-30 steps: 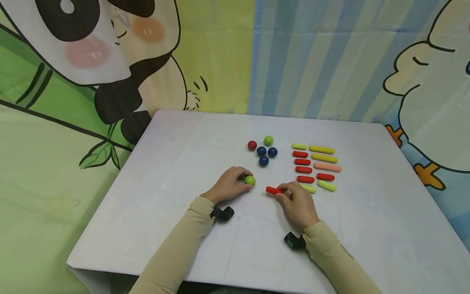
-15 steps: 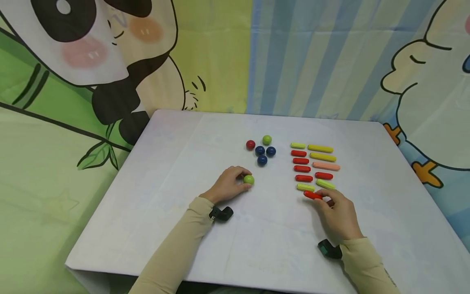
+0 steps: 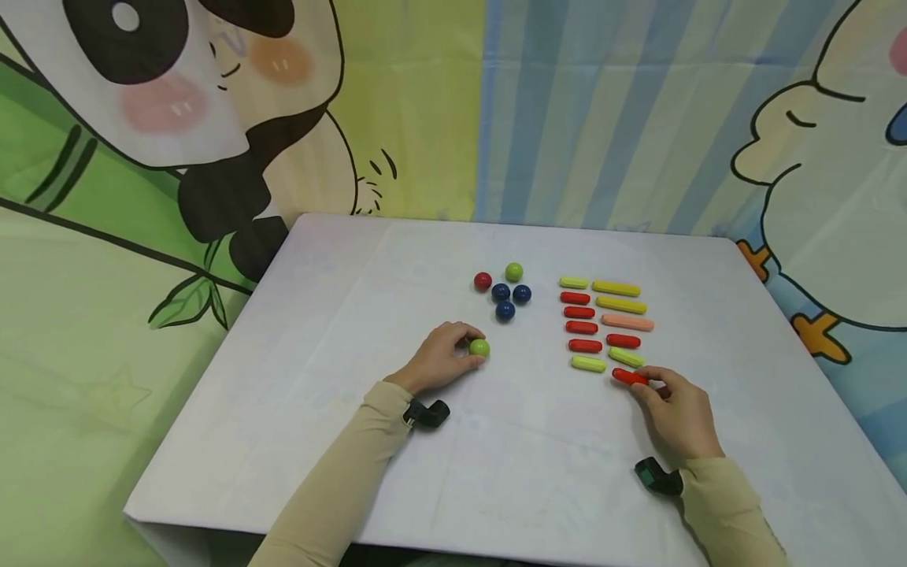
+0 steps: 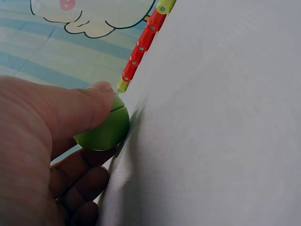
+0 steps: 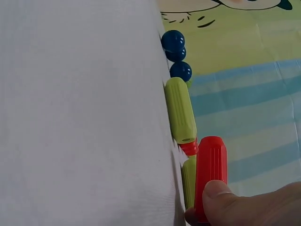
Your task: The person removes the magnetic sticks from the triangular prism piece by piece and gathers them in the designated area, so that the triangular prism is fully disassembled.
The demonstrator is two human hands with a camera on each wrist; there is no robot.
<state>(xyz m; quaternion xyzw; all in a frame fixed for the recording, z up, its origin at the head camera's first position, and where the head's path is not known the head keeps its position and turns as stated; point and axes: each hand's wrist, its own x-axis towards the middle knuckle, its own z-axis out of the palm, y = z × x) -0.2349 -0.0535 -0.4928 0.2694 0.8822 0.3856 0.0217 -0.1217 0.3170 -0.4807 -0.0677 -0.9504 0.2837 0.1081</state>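
Between thumb and fingers my left hand [image 3: 441,359] holds a green ball [image 3: 479,348] at the table surface; the left wrist view shows the thumb across the ball's side [image 4: 106,132]. My right hand [image 3: 679,413] pinches a short red stick [image 3: 628,377] by its right end, just in front of the stick rows. In the right wrist view the grooved red stick [image 5: 211,160] points away from the thumb. Close behind it lie two short yellow-green sticks, the left one [image 3: 589,364] and the right one [image 3: 627,357].
Two columns of sticks lie on the white table [image 3: 319,472]: red sticks [image 3: 584,346], yellow sticks [image 3: 616,288] and a longer peach stick [image 3: 627,322]. Left of them sit several blue balls [image 3: 505,311], a red ball [image 3: 483,281] and another green ball [image 3: 513,272]. A printed cloth [image 3: 404,102] hangs behind.
My right hand has carried the red stick rightward, from near the table's middle to the front of the right stick column. The left hand has stayed in place with the green ball.
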